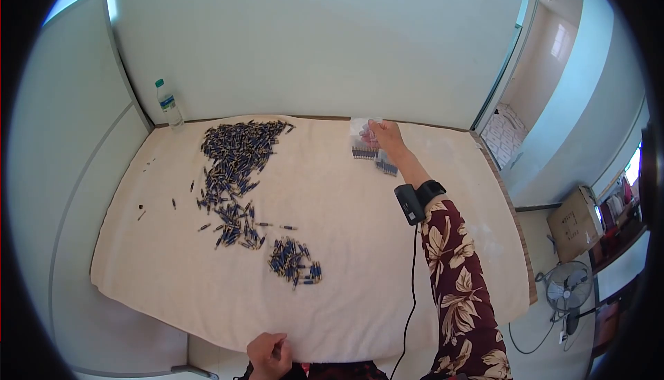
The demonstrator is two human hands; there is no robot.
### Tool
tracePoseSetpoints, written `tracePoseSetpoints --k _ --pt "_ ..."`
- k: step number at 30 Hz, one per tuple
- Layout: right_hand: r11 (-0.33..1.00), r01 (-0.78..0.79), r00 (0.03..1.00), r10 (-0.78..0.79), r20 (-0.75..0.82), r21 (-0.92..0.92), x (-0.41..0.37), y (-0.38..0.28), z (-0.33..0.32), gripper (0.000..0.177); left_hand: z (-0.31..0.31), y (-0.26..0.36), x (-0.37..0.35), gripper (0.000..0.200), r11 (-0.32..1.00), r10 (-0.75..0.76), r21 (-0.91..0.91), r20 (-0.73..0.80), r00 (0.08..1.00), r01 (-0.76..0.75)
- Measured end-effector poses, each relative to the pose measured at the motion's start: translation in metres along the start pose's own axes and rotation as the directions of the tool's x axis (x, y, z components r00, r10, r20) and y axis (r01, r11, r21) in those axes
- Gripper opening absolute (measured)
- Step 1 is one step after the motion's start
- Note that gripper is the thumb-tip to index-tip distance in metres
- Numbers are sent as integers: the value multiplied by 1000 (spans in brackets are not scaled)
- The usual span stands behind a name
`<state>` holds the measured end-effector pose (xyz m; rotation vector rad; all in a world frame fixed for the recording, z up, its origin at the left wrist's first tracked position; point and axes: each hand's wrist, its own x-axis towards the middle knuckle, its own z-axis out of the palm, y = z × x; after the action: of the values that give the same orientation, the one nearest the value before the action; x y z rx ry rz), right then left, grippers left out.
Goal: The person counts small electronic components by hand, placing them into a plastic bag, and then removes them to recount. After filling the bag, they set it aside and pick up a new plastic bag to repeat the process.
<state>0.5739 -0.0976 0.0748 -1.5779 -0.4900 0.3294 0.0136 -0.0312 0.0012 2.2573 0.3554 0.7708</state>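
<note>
My right hand (387,136) reaches to the far side of the cloth-covered table, its fingers pinched on a clear plastic bag (360,131). A neat row of dark blue pieces shows at the bottom of this bag. Just below my hand lies a second small bag (386,165) with similar pieces. My left hand (269,356) rests at the table's near edge, fingers curled in, with nothing visible in them. A small pile of dark blue cylindrical pieces with brass-coloured ends (294,261) lies in front of it. Farther back spreads a much larger heap (238,151) of them.
A water bottle (168,105) stands at the back left corner. Several tiny bits lie on the cloth (360,304) at the left. A black device (410,204) is strapped to my right wrist, its cable hanging down. A fan (568,286) and a cardboard box (575,222) are at the right.
</note>
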Motion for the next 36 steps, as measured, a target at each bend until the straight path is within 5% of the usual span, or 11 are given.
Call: tracePoseSetpoints --k 2,3,5,11,15,19,21,23,27,31,36 --pt "1000 -5 1000 5 10 -20 24 10 -7 39 5 -3 2 14 999 28 20 -27 999 -27" --pt "935 103 973 -167 -162 -340 37 24 -12 41 7 -4 2 13 998 54 39 -48 997 -52" --pt "509 70 768 -576 -279 -858 57 51 -21 46 6 -3 2 12 995 79 63 -63 995 -75" --pt "734 216 755 -544 -366 -645 -12 -5 -50 44 5 -2 2 9 1000 1 25 -36 999 0" --pt "747 254 722 -569 -394 -614 -73 -45 -138 34 10 -5 -2 9 995 -35 -94 -59 998 30" --pt "912 169 771 -359 -526 -374 -186 -93 -202 26 10 -4 0 8 988 3 -151 -57 998 -12" --pt "896 102 790 -337 -512 -433 -240 -98 -221 24 10 -9 -1 8 983 21 -182 -50 999 -29" --pt "823 -135 863 -176 -473 -552 -279 -91 -239 24 12 -13 0 7 972 37 -228 -58 998 -50" --pt "595 17 908 -345 -236 -803 -334 -37 -223 24 11 -13 1 3 961 51 -269 -68 996 -67" --pt "432 -38 959 -236 -154 -901 -379 15 -163 35 13 -14 -1 3 941 1 -336 -75 997 -26" --pt "108 -219 925 -292 -242 -970 -417 15 -65 35 17 -14 -1 3 955 24 -292 -122 992 -59"
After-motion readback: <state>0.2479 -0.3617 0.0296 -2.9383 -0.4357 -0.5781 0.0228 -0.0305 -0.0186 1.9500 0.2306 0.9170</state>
